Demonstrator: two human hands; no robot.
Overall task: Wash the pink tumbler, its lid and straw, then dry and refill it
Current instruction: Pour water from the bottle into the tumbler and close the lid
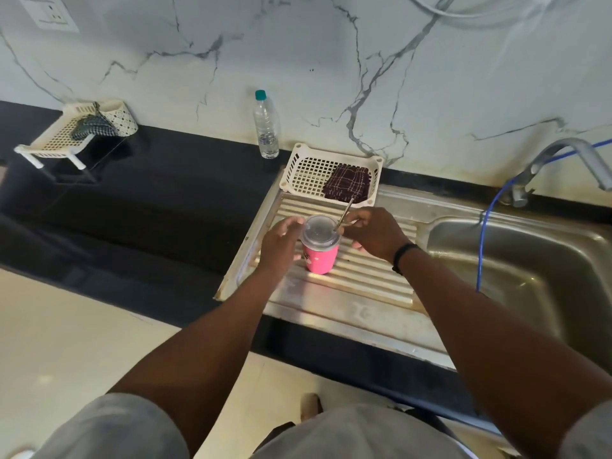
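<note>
Left hand [281, 241] loosely curled against the pink tumbler [319, 258]; right hand [371, 231] pinches its straw [345, 212]

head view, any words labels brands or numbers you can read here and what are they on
No text can be read.
pink tumbler: a small dark print on its side, too blurred to read.
water bottle: its clear wrap shows no legible print.
wall socket plate: faint marks, too small to read.
clear lid, straw, white basket, tap: no markings visible.
</note>
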